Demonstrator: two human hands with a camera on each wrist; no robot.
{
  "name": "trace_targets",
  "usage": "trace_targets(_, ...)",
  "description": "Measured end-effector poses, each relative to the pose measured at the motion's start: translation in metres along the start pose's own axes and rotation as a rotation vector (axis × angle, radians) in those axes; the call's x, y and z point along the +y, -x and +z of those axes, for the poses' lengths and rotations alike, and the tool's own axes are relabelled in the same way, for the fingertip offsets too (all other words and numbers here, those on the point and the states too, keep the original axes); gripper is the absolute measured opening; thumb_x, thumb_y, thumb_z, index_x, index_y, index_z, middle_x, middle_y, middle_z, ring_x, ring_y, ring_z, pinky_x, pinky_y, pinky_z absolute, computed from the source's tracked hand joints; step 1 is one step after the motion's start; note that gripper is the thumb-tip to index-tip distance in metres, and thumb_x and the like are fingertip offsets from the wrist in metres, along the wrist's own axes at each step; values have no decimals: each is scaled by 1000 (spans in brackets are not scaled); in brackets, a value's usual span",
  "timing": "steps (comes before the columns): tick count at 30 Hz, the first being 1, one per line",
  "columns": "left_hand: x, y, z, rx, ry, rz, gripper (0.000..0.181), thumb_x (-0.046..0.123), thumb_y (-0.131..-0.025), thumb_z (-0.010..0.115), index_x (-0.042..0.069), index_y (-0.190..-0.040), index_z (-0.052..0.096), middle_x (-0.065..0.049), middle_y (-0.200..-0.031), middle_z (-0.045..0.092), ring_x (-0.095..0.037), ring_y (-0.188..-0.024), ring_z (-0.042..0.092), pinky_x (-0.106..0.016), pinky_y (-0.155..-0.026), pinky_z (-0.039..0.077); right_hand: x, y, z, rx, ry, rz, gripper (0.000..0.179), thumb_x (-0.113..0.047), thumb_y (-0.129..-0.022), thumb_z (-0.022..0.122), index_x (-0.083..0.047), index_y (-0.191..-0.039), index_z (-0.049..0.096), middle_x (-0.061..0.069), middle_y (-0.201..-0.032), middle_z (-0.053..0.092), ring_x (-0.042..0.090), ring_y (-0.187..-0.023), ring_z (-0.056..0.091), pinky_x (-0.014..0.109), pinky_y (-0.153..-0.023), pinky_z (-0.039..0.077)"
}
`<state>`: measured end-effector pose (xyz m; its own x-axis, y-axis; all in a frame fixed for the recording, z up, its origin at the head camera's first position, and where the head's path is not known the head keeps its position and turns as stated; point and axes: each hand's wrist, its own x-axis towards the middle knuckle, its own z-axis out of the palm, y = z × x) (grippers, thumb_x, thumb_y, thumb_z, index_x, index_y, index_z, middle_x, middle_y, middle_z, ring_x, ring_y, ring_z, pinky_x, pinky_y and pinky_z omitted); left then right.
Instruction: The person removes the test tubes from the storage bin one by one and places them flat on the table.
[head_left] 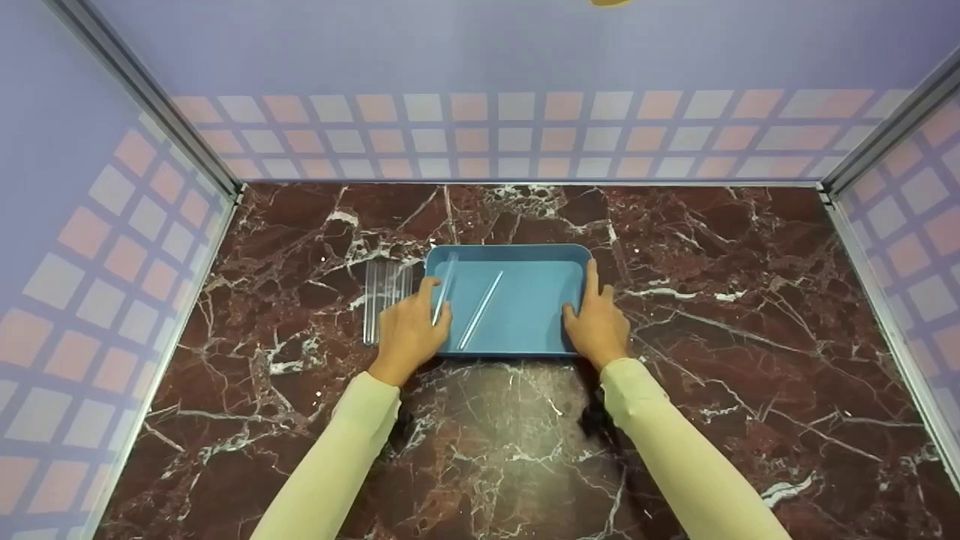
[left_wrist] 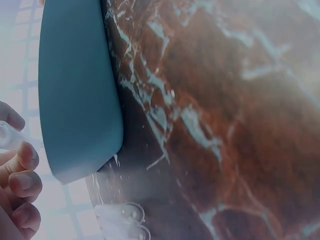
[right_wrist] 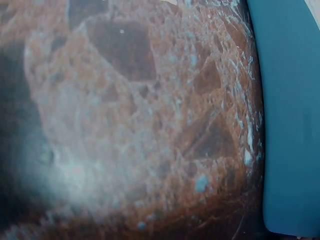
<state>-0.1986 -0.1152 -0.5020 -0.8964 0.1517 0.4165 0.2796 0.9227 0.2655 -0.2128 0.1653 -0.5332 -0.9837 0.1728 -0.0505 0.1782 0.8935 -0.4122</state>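
Note:
A blue rectangular tray (head_left: 532,307) lies in the middle of the head view. My left hand (head_left: 412,326) pinches a clear test tube (head_left: 445,285) over the tray's left side; the left wrist view shows its end (left_wrist: 7,134) between thumb and fingers. Another clear tube (head_left: 481,309) lies slanted on the tray's floor. My right hand (head_left: 601,322) grips the tray's right edge, thumb on the inner side and fingers along the outside. That hand is out of sight in the right wrist view, where only the tray's outer wall (right_wrist: 292,125) shows.
Several clear tubes (head_left: 371,304) lie side by side on the dark red marbled table (head_left: 712,375), just left of the tray and partly behind my left hand. Lilac panels with a checked band (head_left: 517,139) close off the back and both sides.

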Motion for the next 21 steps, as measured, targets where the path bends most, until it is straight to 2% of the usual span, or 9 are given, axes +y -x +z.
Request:
trace_targets(11, -8, 0, -4, 16, -7, -18, 35, 30, -83, 56, 15, -115, 55, 2, -45, 42, -14, -37, 33, -28, -37, 22, -1, -1, -1, -1, -3, 3, 80, -43, -89, 49, -27, -147, -2, 20, -118, 45, 36, -71, 58, 48, -60, 44)
trace_targets(21, -18, 4, -9, 20, -42, -37, 34, 30, -84, 55, 14, -114, 55, 1, -46, 43, -14, -37, 34, -28, -36, 22, -1, 1, 0, 12, -7, -8, 80, -43, -88, 50, -26, -148, -1, 21, -117, 46, 36, -69, 58, 48, -58, 44)
